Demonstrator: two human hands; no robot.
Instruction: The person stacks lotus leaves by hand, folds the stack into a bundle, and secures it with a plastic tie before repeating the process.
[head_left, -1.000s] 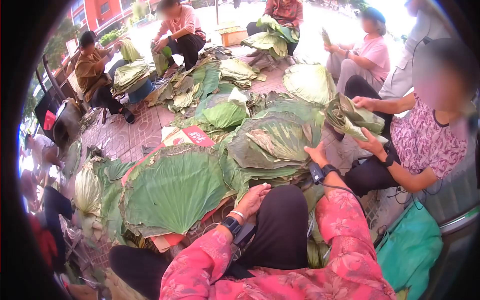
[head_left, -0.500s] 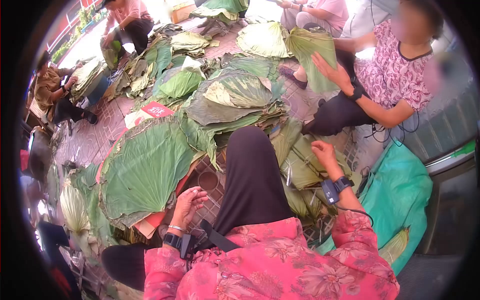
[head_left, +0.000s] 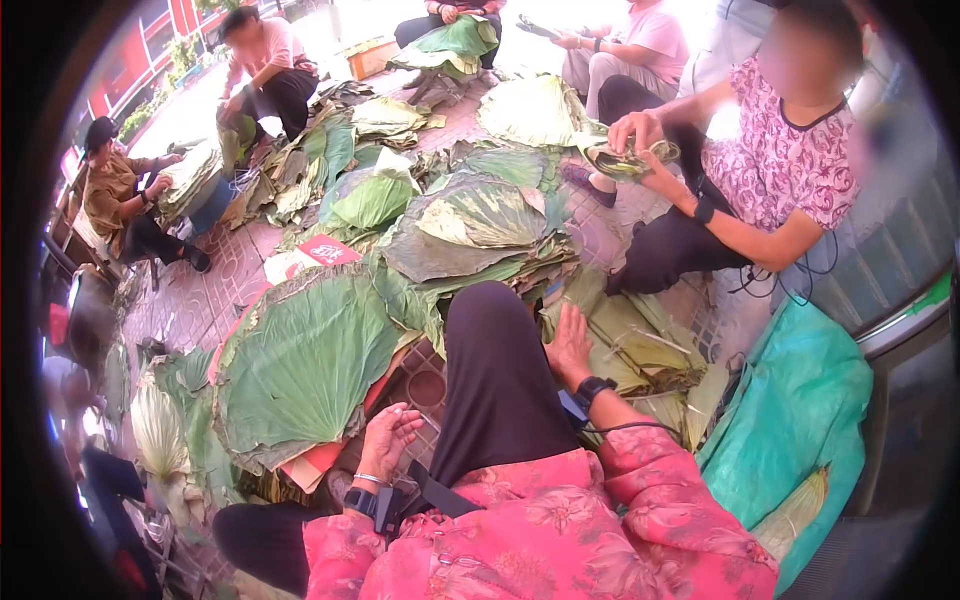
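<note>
My left hand (head_left: 390,440) hovers just left of my dark-clad knee (head_left: 495,360), fingers loosely bent and nothing showing in them. Close by on its left lies a big green lotus leaf (head_left: 305,365), spread flat over red card (head_left: 312,468). My right hand (head_left: 570,350) is at the right side of that knee, its fingers extended and empty. Folded leaf bundles (head_left: 640,345) lie on the ground just beyond and beside it. In front of the knee rises a stack of dried, browning leaves (head_left: 480,220).
On the right a seated person holds a folded leaf bundle (head_left: 628,160). Green plastic sheeting (head_left: 790,400) lies at the right, with a pale bundle (head_left: 795,515) on it. Other people sit among leaf piles at the back. A red-and-white packet (head_left: 325,250) lies beyond the large leaf.
My right hand has come left and forward from over the folded bundles to my knee, fingers straightening. My left hand has barely moved. The person on the right has folded up the leaf they held.
</note>
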